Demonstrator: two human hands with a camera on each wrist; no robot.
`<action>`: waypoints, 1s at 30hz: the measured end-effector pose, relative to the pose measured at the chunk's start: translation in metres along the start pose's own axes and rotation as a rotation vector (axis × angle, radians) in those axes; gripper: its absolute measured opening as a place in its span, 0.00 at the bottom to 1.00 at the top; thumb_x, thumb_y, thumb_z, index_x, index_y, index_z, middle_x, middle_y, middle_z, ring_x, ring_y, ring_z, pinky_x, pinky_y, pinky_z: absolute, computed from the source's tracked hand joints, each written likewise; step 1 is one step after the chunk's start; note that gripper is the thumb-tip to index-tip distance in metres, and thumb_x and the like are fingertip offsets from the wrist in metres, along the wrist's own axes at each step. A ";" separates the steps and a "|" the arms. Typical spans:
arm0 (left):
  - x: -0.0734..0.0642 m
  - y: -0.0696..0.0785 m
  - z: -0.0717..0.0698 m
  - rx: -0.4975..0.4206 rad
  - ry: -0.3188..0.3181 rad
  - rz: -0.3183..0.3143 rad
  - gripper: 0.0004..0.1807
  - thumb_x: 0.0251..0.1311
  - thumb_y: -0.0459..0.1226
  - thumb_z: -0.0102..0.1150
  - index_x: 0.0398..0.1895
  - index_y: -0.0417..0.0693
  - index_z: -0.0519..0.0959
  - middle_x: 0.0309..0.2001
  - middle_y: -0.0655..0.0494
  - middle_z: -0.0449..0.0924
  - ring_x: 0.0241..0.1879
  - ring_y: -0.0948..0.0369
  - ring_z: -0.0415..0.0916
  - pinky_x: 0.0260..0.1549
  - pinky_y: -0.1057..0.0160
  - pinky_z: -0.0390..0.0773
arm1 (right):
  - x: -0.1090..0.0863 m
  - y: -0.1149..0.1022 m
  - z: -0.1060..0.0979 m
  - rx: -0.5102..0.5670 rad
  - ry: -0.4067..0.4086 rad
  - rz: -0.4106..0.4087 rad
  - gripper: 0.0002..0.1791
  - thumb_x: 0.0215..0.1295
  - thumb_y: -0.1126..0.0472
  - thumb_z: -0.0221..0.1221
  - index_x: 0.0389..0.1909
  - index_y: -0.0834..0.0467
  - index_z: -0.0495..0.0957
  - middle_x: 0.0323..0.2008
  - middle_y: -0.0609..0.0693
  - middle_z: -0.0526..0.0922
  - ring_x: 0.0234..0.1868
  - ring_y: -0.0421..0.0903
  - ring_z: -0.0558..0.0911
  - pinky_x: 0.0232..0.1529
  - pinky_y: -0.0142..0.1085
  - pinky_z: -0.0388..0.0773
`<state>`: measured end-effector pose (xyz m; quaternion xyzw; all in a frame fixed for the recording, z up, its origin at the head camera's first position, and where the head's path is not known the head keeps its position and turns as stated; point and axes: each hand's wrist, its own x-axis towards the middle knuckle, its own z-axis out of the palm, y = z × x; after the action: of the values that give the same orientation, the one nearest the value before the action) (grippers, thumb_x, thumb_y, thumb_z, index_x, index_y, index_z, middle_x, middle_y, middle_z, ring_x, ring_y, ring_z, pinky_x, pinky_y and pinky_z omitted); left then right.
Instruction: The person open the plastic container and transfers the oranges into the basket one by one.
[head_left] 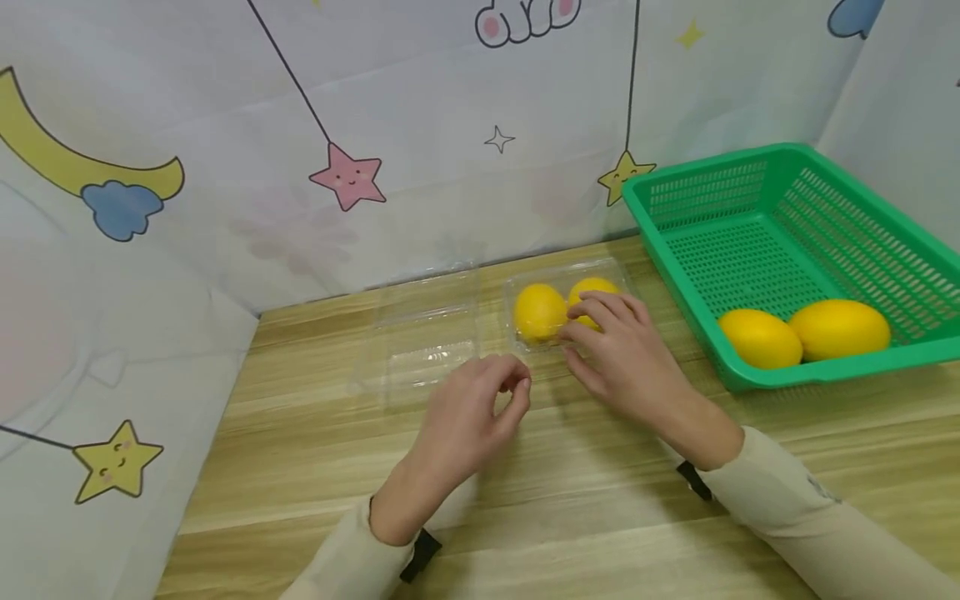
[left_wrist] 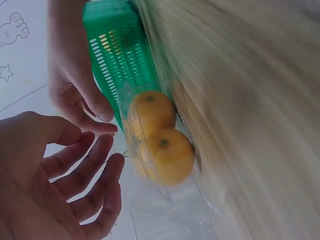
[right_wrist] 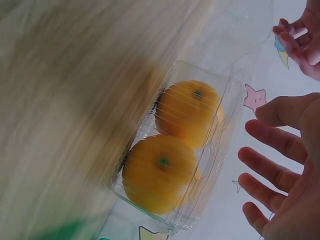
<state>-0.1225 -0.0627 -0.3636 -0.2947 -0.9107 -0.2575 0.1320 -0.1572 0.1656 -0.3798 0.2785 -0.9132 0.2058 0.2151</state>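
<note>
A clear plastic box [head_left: 512, 335] on the table holds two round yellow-orange fruits, a left one [head_left: 538, 312] and a right one [head_left: 594, 292]; green stem spots show on them in both wrist views. My right hand [head_left: 632, 360] hovers over the box's front right side, fingers spread and slightly bent, holding nothing. In the right wrist view, a gap separates that hand [right_wrist: 290, 167] from the box [right_wrist: 187, 71]. Left of it, my left hand [head_left: 467, 417] is in the air with loosely curled fingers, nothing between them. Behind it lies another clear plastic piece [head_left: 431, 350]; whether it joins the box, I cannot tell.
At the right stands a green slatted basket [head_left: 675, 287], close to the box. Inside its near end lie two more yellow fruits, one rounder [head_left: 759, 339] and one longer [head_left: 842, 329]. A patterned cloth wall [head_left: 427, 108] rises behind the wooden table [head_left: 300, 450].
</note>
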 end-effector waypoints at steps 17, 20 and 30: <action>0.013 -0.021 0.013 0.510 0.115 0.234 0.05 0.68 0.34 0.65 0.43 0.52 0.85 0.44 0.55 0.86 0.51 0.52 0.81 0.51 0.50 0.80 | -0.017 0.006 -0.001 0.330 0.040 0.280 0.27 0.66 0.70 0.66 0.67 0.66 0.75 0.72 0.67 0.69 0.73 0.69 0.66 0.74 0.68 0.57; 0.015 -0.019 0.018 0.557 0.110 0.292 0.05 0.66 0.34 0.65 0.43 0.52 0.84 0.45 0.55 0.85 0.53 0.53 0.81 0.53 0.51 0.81 | -0.021 0.006 -0.001 0.354 0.034 0.339 0.35 0.67 0.69 0.64 0.75 0.67 0.66 0.77 0.70 0.60 0.77 0.72 0.60 0.75 0.71 0.52; 0.027 -0.010 0.034 0.554 0.091 0.370 0.14 0.62 0.35 0.69 0.51 0.54 0.86 0.55 0.54 0.83 0.62 0.52 0.77 0.59 0.51 0.78 | -0.026 0.014 -0.010 0.459 -0.073 0.549 0.51 0.70 0.67 0.62 0.84 0.68 0.41 0.80 0.73 0.43 0.79 0.74 0.53 0.74 0.73 0.53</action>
<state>-0.1530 -0.0379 -0.3851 -0.3962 -0.8704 0.0153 0.2919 -0.1437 0.1917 -0.3884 0.0710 -0.8910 0.4456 0.0509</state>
